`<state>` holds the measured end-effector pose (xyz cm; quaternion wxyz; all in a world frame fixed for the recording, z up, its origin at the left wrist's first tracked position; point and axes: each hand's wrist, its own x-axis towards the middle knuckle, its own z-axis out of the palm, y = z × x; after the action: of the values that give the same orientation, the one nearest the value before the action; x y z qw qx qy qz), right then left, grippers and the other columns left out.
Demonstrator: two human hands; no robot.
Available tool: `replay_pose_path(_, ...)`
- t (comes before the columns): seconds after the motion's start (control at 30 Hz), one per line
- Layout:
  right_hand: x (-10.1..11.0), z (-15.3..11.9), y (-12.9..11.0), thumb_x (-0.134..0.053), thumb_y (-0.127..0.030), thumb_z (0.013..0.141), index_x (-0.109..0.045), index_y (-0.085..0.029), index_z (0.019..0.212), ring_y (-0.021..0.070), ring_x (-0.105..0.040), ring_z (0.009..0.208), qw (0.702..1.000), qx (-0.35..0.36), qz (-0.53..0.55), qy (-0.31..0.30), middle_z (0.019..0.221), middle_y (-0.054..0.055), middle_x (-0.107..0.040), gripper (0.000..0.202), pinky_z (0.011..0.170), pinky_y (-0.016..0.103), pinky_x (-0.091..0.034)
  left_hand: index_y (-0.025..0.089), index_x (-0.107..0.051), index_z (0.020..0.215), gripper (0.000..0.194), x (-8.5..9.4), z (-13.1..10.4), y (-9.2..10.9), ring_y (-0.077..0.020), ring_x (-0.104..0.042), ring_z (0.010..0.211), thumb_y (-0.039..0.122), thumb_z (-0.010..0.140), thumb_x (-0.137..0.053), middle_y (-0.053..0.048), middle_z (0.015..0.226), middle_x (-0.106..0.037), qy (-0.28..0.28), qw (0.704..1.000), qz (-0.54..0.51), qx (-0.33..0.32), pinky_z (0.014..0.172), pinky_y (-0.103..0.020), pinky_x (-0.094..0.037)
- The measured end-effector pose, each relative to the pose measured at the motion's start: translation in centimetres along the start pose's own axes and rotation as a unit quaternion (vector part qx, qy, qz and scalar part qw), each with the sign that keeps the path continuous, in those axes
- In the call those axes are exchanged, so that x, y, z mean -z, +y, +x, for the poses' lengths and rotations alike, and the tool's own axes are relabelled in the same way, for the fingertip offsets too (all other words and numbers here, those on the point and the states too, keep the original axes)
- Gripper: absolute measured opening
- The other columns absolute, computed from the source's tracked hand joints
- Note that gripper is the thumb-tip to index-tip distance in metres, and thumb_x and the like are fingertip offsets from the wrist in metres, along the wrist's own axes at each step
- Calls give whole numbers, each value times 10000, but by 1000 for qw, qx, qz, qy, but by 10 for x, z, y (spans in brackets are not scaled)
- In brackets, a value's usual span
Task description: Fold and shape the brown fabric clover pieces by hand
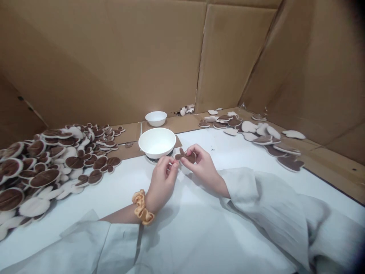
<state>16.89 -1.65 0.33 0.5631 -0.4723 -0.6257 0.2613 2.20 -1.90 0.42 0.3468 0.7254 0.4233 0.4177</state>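
Note:
My right hand (pixel 201 165) pinches a small brown fabric piece (pixel 186 155) with rounded lobes, held just above the white tabletop. Close beside it, my left hand (pixel 164 180) has its thumb and fingertips pressed together near the piece's left edge; what lies between them, if anything, is too small to make out. Right behind the left hand stands a white bowl (pixel 157 142), whose inside looks pale with nothing distinct in it. A yellow scrunchie (pixel 142 208) circles my left wrist.
A large heap of brown-and-white fabric pieces (pixel 45 177) covers the left side. More pieces (pixel 264 139) lie scattered at the right. A smaller white bowl (pixel 156 118) stands farther back, near scraps (pixel 186 110). Cardboard walls (pixel 128 57) enclose the back and sides.

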Motion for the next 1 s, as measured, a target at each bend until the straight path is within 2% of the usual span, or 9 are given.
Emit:
replay_pose_path(0.13, 2, -1, 2, -595, -216, 715, -470, -184, 731, 106, -409, 616, 999, -6, -33, 3, 689, -29, -469, 130, 590, 237, -337, 168, -506, 828, 168, 1, -5, 5, -152, -488, 790, 256, 894, -379, -44, 866, -512, -7, 997, 52, -50, 699, -271, -398)
replay_pose_path(0.23, 1, -2, 1, -606, -230, 722, -484, -185, 743, 108, -412, 617, 999, -6, -46, -18, 695, -25, -485, 132, 589, 241, -344, 170, -494, 825, 161, 2, -7, 5, -155, -484, 788, 240, 898, -369, -43, 850, -503, 15, 993, 86, -77, 722, -284, -403)
replay_pose_path(0.3, 1, -3, 0, -620, -248, 722, -490, -186, 764, 112, -433, 632, 999, -6, -37, -20, 712, -21, -497, 151, 596, 244, -360, 173, -480, 843, 147, 3, -9, 3, -157, -492, 815, 244, 901, -365, -48, 876, -501, 44, 993, 83, -73, 726, -283, -411)
replay_pose_path(0.37, 0, -3, 0, -636, -259, 716, -494, -185, 796, 120, -473, 671, 1000, -5, -6, -18, 749, -11, -515, 179, 629, 252, -391, 177, -455, 931, 129, 2, -11, 0, -149, -518, 798, 268, 902, -369, -61, 953, -510, 50, 997, 45, -41, 677, -269, -427)
replay_pose_path(0.5, -1, -3, -1, -636, -233, 712, -486, -179, 840, 124, -539, 738, 995, -28, 90, -25, 811, 4, -531, 204, 707, 275, -446, 195, -359, 1119, 262, 0, -12, -3, -133, -575, 757, 314, 890, -411, -108, 1176, -486, 8, 999, -32, 9, 567, -238, -433)
replay_pose_path(0.73, 7, -7, -2, -615, -220, 720, -464, -182, 812, 120, -555, 752, 986, -67, 151, -38, 800, -5, -521, 181, 725, 287, -456, 200, -299, 1287, 424, -6, -4, -7, -178, -579, 896, 309, 892, -408, -148, 1277, -437, -40, 998, -47, -11, 676, -278, -458)
replay_pose_path(0.83, 10, -7, 0, -611, -197, 711, -448, -185, 815, 117, -540, 768, 984, -72, 161, -37, 822, -2, -512, 193, 708, 272, -442, 181, -319, 1283, 414, -9, 3, -7, -155, -569, 828, 304, 895, -393, -135, 1184, -491, -66, 996, -51, -23, 684, -276, -445)
replay_pose_path(0.9, 11, -6, 3, -617, -190, 696, -424, -193, 821, 117, -539, 770, 981, -76, 175, -23, 832, -6, -510, 230, 696, 266, -435, 160, -391, 1218, 356, -11, 8, -6, -139, -542, 737, 302, 892, -393, -77, 956, -564, -80, 995, -37, -34, 650, -258, -424)
replay_pose_path(1.0, 11, -4, 6, -621, -204, 686, -380, -207, 813, 112, -542, 732, 976, -86, 198, -10, 826, -19, -507, 273, 686, 273, -427, 153, -494, 1065, 251, -12, 13, -2, -116, -457, 572, 296, 888, -388, 22, 637, -493, -78, 996, 7, -31, 566, -228, -359)
